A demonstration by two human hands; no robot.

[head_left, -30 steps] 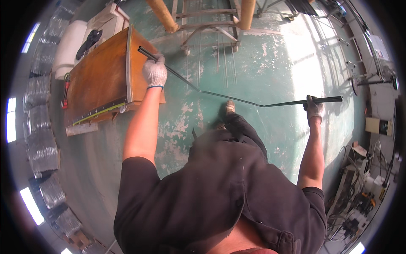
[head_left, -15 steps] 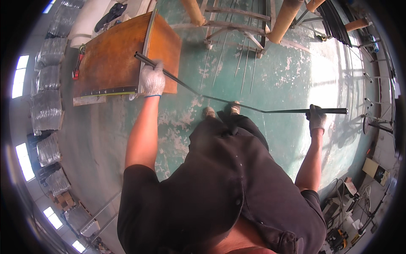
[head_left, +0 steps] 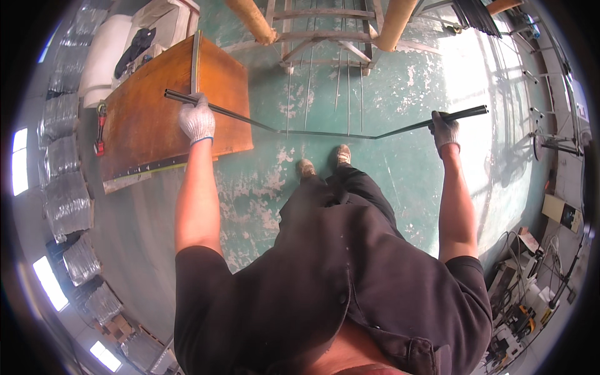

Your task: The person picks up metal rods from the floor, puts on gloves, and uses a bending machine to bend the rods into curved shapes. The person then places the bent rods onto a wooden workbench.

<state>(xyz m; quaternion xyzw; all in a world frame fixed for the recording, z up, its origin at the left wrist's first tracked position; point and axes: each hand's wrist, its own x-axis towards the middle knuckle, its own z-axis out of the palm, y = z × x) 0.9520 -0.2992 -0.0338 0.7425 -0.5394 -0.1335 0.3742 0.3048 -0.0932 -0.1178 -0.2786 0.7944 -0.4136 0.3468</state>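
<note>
My left hand (head_left: 197,120), in a white knit glove, is closed around the left part of some long, dark, bent metal tubes (head_left: 325,134). At least two tubes seem to lie side by side, judging by their ends. They have two bends and span crosswise in front of my body. On the right, my right hand (head_left: 445,132), in a glove with dark fingers, is closed round the other raised section. The left tube ends stand out over an orange-brown board-topped table (head_left: 144,119). Both arms reach forward, apart from each other.
A metal strip (head_left: 195,62) lies over the table, and a red-and-black tool (head_left: 100,129) sits at its left edge. Ahead stands a metal frame (head_left: 325,36) with thin rods below, between tan rolls (head_left: 395,25). Cables and tools (head_left: 522,300) crowd the lower right.
My right hand has risen forward and left, lifting that end of the tubes, so they now hang more level. My left hand has shifted left with its end. Both grips stay closed.
</note>
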